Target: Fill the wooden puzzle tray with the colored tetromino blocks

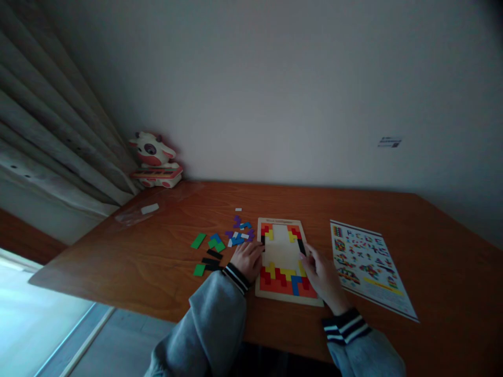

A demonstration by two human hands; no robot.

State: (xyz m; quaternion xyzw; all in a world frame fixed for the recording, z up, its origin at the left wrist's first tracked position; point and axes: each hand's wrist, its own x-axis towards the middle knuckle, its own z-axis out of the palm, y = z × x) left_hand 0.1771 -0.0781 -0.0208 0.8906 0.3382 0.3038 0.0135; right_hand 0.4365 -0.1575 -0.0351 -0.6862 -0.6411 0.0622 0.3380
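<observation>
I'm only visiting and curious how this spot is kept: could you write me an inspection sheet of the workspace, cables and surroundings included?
Surface: brown wooden table, grain showing.
Things being worked on: puzzle board with coloured pieces around a pale bare middle; loose pieces to its left; printed sheet to its right.
Clutter: clear plastic with a white strip at the table's left; cow toy at the back left.
Hands: left hand at the board's left edge, right hand at its right edge; whether either grips a piece is unclear.
Cables: nothing seen.
Surroundings: plain wall with a small label; curtain on the left.
</observation>
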